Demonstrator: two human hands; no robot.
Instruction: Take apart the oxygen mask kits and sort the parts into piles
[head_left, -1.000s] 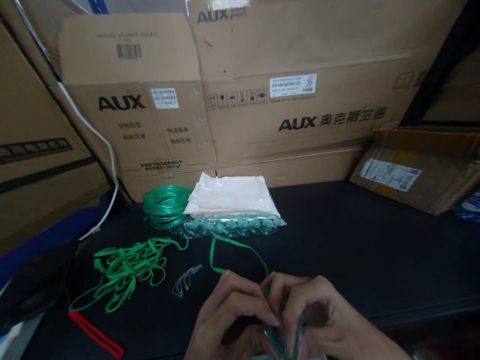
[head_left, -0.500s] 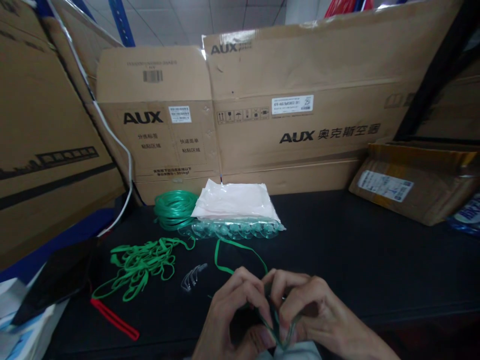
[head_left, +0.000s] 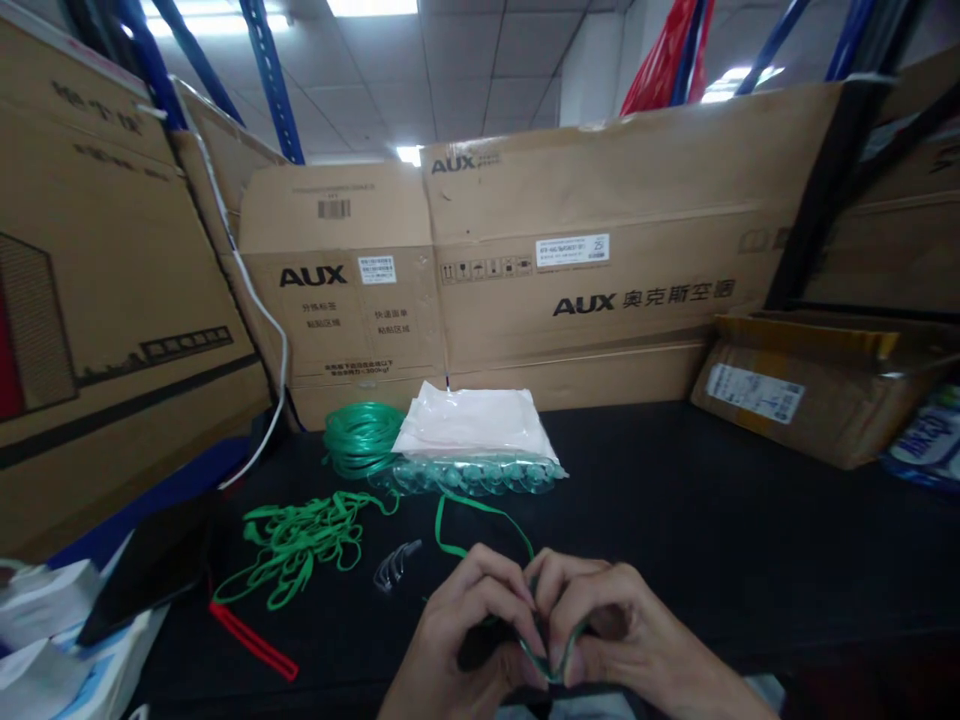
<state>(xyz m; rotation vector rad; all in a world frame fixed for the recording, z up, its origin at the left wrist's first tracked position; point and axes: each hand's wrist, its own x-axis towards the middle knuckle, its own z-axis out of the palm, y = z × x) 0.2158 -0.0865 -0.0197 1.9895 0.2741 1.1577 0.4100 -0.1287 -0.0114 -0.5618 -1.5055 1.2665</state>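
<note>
Pinching a thin green piece (head_left: 553, 680) bent into a V, by the near side of the black table (head_left: 675, 540), in the closed fingertips of left hand (head_left: 476, 630) and right hand (head_left: 619, 635). Can't make out the exact type, tbh. Seeing a loop of green strap (head_left: 439, 528) just beyond, plus a green tangle (head_left: 304, 545) off left.

The green cord (head_left: 439, 524) looks matt, the coiled tubing (head_left: 363, 440) glossy plastic.

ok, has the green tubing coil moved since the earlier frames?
No. Against the AUX cardboard box, the green tubing coil sits in the same place, left of the white packet; the camera's view shifted.
</note>
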